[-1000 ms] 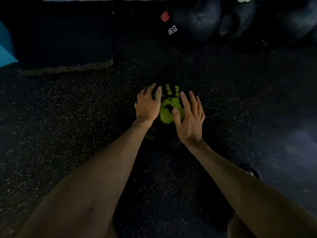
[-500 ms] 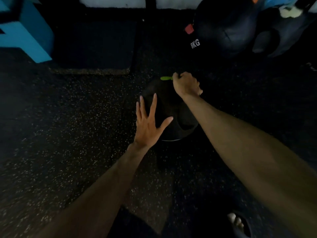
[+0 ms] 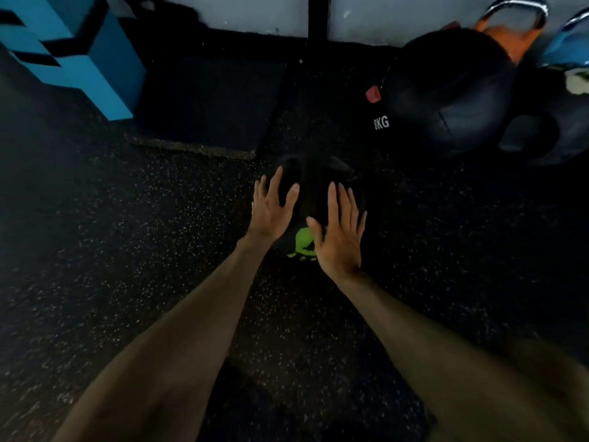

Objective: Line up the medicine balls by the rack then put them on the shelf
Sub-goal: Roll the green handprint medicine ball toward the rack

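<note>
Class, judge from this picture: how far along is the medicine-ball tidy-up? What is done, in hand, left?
Done: a large black 8KG medicine ball already sits by the wall. In hand: the left hand and right hand press flat on the small black ball with a green handprint on the speckled floor. Left: bringing it alongside, then shelving; no shelf shows.

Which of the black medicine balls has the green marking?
The smaller black ball under the left hand and right hand; the larger 8KG ball farther back shows none.
</note>
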`<state>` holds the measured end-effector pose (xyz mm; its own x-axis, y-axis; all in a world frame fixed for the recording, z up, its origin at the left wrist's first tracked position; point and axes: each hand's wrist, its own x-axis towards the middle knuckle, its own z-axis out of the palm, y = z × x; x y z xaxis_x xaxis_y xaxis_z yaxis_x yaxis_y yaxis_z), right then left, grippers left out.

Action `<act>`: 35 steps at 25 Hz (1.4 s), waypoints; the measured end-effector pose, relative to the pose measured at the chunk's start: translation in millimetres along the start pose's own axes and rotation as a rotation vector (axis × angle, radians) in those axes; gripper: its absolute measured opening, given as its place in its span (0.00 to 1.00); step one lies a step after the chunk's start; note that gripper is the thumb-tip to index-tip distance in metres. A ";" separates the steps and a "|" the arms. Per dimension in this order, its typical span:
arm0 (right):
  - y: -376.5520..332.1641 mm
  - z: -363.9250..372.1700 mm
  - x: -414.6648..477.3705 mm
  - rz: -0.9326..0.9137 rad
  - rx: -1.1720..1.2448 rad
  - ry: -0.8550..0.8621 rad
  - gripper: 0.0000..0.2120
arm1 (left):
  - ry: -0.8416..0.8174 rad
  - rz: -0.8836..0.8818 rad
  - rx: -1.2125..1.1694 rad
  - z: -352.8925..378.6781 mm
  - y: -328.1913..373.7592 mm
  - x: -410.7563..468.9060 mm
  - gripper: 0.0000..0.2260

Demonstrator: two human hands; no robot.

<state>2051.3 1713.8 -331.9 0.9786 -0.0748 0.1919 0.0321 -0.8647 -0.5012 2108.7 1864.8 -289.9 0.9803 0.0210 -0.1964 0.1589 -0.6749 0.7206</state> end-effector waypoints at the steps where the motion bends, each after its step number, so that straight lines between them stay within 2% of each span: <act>1: 3.6 -2.8 19.7 0.011 0.023 -0.014 0.34 | 0.028 0.058 0.021 4.9 -5.8 -7.9 0.32; 4: 6.9 -10.2 76.6 0.076 0.111 -0.110 0.33 | 0.037 0.163 0.152 17.7 -21.9 -16.4 0.42; 6: 8.6 -17.0 118.6 0.127 0.161 -0.194 0.33 | -0.012 0.145 0.175 21.8 -18.9 -6.8 0.48; 8: 11.5 -23.8 154.2 0.191 0.203 -0.271 0.33 | -0.034 0.128 0.187 21.1 -9.0 8.9 0.50; 11: 13.4 -22.4 186.3 0.238 0.219 -0.324 0.34 | -0.014 0.062 0.232 14.0 7.1 41.5 0.48; 15: 20.4 -15.0 227.4 0.293 0.260 -0.309 0.34 | -0.058 0.041 0.250 4.4 25.3 90.7 0.45; 19: 26.8 9.5 232.6 0.224 0.262 -0.168 0.35 | -0.125 -0.111 0.117 -20.6 41.1 163.6 0.42; 22: 24.8 35.7 203.3 0.188 0.309 -0.095 0.40 | -0.165 -0.170 0.049 -40.6 39.8 221.8 0.40; 26: 9.4 55.8 230.5 0.212 0.271 -0.010 0.42 | -0.198 -0.208 -0.016 -59.8 23.8 290.5 0.45; 30: -11.0 52.6 301.5 0.307 0.253 -0.061 0.38 | -0.059 -0.264 -0.071 -53.5 39.9 328.4 0.32; 31: -14.1 52.0 318.7 0.320 0.228 -0.080 0.37 | -0.016 -0.240 -0.095 -51.8 40.9 331.1 0.30; 35: -11.9 43.2 379.7 0.440 0.228 -0.159 0.35 | 0.064 0.131 -0.078 -34.8 17.3 309.4 0.34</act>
<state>2431.3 1717.0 -289.5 0.9278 -0.3148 -0.2001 -0.3628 -0.6373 -0.6798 2418.8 1885.3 -315.1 0.9983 -0.0147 -0.0561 0.0352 -0.6157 0.7872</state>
